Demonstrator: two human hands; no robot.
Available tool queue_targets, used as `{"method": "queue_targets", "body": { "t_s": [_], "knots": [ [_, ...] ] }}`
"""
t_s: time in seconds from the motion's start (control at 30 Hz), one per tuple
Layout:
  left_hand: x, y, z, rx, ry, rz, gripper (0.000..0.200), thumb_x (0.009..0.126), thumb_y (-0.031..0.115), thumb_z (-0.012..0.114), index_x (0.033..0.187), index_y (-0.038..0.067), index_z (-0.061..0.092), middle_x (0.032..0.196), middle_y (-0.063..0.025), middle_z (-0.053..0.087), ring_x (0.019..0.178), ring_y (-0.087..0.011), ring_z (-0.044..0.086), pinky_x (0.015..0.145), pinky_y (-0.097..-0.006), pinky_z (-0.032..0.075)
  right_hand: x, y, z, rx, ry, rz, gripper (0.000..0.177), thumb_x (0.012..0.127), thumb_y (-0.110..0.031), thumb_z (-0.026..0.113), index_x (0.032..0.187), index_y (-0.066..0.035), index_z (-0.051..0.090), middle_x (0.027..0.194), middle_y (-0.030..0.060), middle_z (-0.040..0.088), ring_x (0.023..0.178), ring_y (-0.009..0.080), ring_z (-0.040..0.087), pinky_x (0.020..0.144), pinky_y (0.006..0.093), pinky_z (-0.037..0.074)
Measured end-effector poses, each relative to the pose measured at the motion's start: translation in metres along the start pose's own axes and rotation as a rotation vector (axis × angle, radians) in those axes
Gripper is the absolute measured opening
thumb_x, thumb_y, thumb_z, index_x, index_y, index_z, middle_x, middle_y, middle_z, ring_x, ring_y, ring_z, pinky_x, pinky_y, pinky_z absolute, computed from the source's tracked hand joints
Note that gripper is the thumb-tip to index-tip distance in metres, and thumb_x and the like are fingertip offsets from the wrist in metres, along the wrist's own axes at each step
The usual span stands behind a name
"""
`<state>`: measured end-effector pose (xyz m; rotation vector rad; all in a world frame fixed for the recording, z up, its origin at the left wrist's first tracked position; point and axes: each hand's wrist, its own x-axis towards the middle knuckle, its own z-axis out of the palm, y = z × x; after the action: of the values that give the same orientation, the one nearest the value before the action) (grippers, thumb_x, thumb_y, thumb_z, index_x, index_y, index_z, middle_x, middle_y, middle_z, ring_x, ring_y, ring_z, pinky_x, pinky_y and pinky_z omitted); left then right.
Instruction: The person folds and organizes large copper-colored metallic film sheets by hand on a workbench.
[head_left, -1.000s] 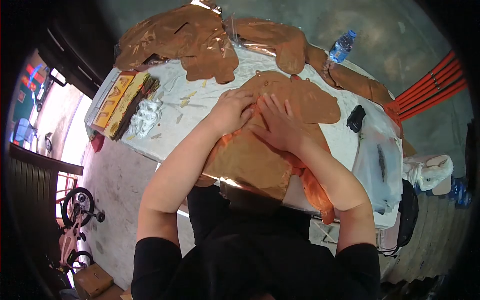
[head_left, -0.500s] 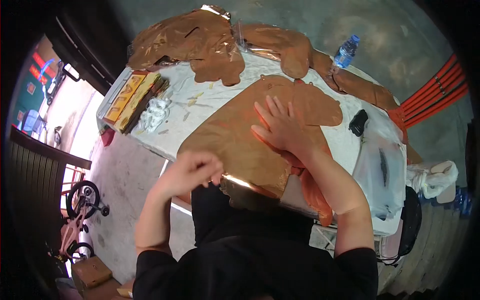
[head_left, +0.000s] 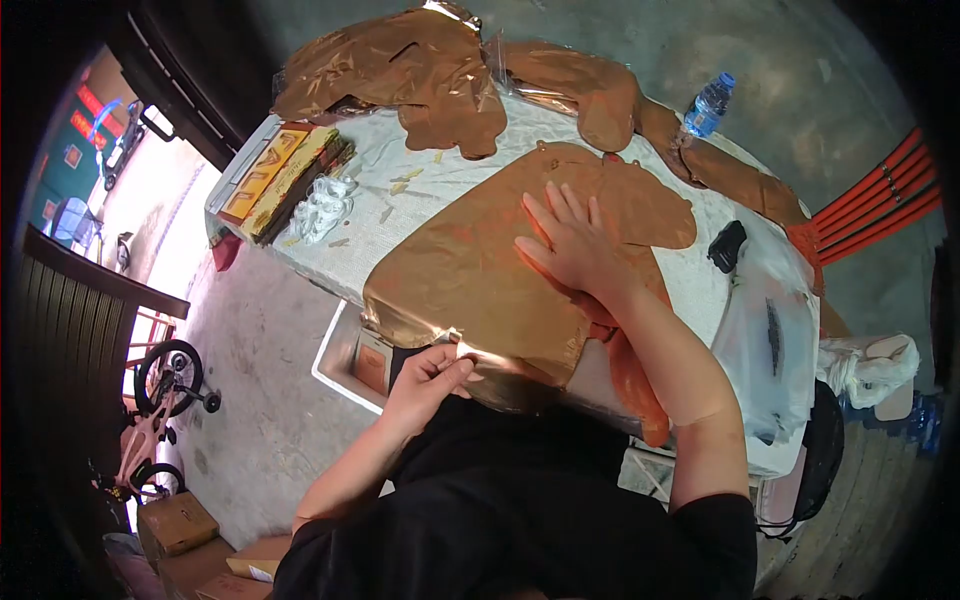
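A large flat brown foil sheet (head_left: pixel 470 260) lies on the white-covered table (head_left: pixel 390 190), its shiny near edge hanging over the table's front. My right hand (head_left: pixel 578 248) rests on it with the fingers spread. At the near edge my left hand (head_left: pixel 432 382) is closed, thumb and fingers pinching the foil's edge. Orange material (head_left: pixel 635 380) shows beneath my right forearm. More brown foil pieces lie at the back, one (head_left: pixel 400 75) on the left and another (head_left: pixel 580 85) beside it.
On the table's left are a yellow and brown box (head_left: pixel 275 180) and a crumpled white bundle (head_left: pixel 322 210). A water bottle (head_left: pixel 708 108) stands at the back right. A black object (head_left: pixel 727 246) and clear plastic bags (head_left: pixel 765 340) lie on the right. Below the table's edge is a white box (head_left: pixel 335 355).
My left hand has moved right and down to the foil's near edge and closed on it. My right hand stays flat on the sheet. The view has shifted slightly.
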<state>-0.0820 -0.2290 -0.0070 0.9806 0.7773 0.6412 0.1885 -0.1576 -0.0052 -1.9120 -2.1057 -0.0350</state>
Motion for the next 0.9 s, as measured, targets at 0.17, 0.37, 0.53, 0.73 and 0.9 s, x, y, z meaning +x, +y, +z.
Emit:
{"method": "queue_targets", "body": {
  "t_s": [0.17,0.37,0.53,0.73,0.9],
  "knots": [
    [0.003,-0.006,0.001,0.034,0.063,0.087,0.012,0.089,0.010,0.057,0.090,0.001,0.064,0.077,0.0031,0.061,0.067,-0.0023,0.051,0.062,-0.0187,0.039,0.001,0.003,0.005,0.087,0.036,-0.018,0.065,0.084,-0.053,0.048,0.135,-0.014,0.040,0.142,0.0205,0.029,0.134,0.0339,0.022,0.106,0.0574,0.012],
    [0.004,-0.004,0.002,0.185,0.070,0.177,0.012,0.089,0.010,0.058,0.089,0.000,0.064,0.074,0.0043,0.059,0.065,-0.0019,0.048,0.060,-0.0185,0.038,0.001,-0.004,-0.009,0.060,-0.069,-0.004,0.064,0.087,-0.051,0.045,0.137,-0.012,0.035,0.144,0.0184,0.027,0.135,0.0323,0.022,0.108,0.0531,0.012],
    [0.001,0.001,0.000,0.192,0.084,0.189,0.011,0.088,0.011,0.060,0.088,0.001,0.065,0.074,0.0033,0.061,0.066,-0.0018,0.049,0.061,-0.0188,0.039,0.003,-0.004,-0.004,0.012,-0.036,-0.042,0.064,0.088,-0.051,0.045,0.136,-0.010,0.036,0.143,0.0191,0.029,0.134,0.0330,0.024,0.108,0.0536,0.013],
    [-0.001,-0.003,0.003,0.167,0.120,0.216,0.011,0.088,0.009,0.059,0.084,-0.001,0.063,0.068,0.0045,0.055,0.062,-0.0015,0.046,0.057,-0.0179,0.036,0.008,0.000,-0.005,0.051,-0.006,-0.102,0.060,0.088,-0.047,0.047,0.134,-0.009,0.039,0.142,0.0193,0.031,0.132,0.0333,0.028,0.106,0.0544,0.017],
    [-0.003,-0.005,0.001,0.158,0.109,0.203,0.010,0.088,0.010,0.060,0.085,0.000,0.063,0.072,0.0048,0.057,0.065,-0.0012,0.047,0.059,-0.0175,0.037,0.040,0.042,-0.020,0.159,0.143,-0.123,0.048,0.086,-0.032,0.055,0.125,-0.007,0.048,0.130,0.0191,0.046,0.124,0.0334,0.040,0.101,0.0485,0.031]
  ]
}}
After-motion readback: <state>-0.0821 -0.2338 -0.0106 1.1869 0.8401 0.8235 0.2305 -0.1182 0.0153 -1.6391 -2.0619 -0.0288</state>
